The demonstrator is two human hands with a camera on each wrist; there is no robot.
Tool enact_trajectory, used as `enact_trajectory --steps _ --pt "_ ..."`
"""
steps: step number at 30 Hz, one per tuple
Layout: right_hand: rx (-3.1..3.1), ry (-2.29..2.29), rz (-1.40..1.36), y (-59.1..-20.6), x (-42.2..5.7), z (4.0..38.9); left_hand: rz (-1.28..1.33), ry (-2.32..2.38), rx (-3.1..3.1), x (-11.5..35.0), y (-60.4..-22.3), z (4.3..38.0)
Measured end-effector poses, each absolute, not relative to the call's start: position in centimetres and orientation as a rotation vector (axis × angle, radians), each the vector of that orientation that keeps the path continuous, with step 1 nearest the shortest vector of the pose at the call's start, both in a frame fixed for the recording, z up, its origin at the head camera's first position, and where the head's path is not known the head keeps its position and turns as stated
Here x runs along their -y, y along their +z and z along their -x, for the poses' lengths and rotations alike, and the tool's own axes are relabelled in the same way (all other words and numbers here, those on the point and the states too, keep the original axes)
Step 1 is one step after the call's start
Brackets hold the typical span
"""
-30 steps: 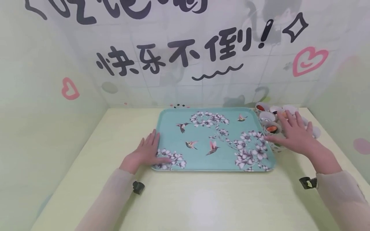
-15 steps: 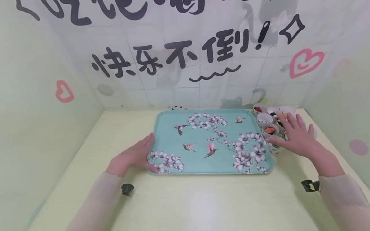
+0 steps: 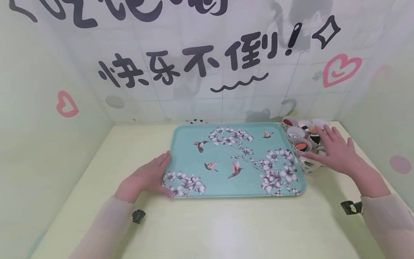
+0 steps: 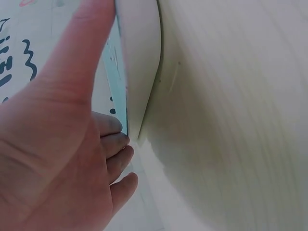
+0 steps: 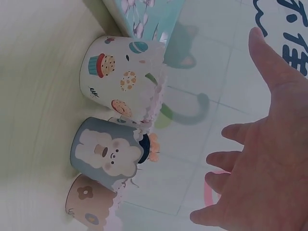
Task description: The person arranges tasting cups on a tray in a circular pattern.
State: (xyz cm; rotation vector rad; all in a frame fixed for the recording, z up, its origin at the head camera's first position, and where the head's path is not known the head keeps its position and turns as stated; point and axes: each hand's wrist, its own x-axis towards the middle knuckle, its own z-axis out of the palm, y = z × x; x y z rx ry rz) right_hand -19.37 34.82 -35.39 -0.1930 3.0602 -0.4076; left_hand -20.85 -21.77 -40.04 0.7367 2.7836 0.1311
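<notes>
My left hand rests along the left edge of a turquoise tray printed with hummingbirds and white blossoms. Its fingers are extended, with the thumb at the front left corner. The left wrist view shows the fingertips right at the tray's pale outer side. My right hand is spread above a cluster of paper baking cups beside the tray's right side, and holds nothing. Several cups hold sushi-like pieces, one with an orange top. In the right wrist view, a bear-printed cup stands upright. The hand hides part of the cluster.
The pale wood-look table extends in front of the tray and to its left. A back wall with black lettering stands right behind the tray. Side walls flank the table at left and right.
My left hand has slid outward from over the tray's left side to its edge and front corner. The right hand has drifted slightly right, its thumb leaving the tray's edge. The head view shifted a little.
</notes>
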Motion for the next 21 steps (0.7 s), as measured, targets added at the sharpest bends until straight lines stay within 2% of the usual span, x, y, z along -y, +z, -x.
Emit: enact_trajectory --steps 11,21 --pt "-3.135 -0.517 0.265 -35.2 -36.3 19.7 -0.707 0.091 -2.808 21.9 -39.5 20.3" --pt "-3.096 -0.69 0.14 -35.7 -39.2 19.2 -0.709 0.024 -2.805 21.5 -39.6 20.6"
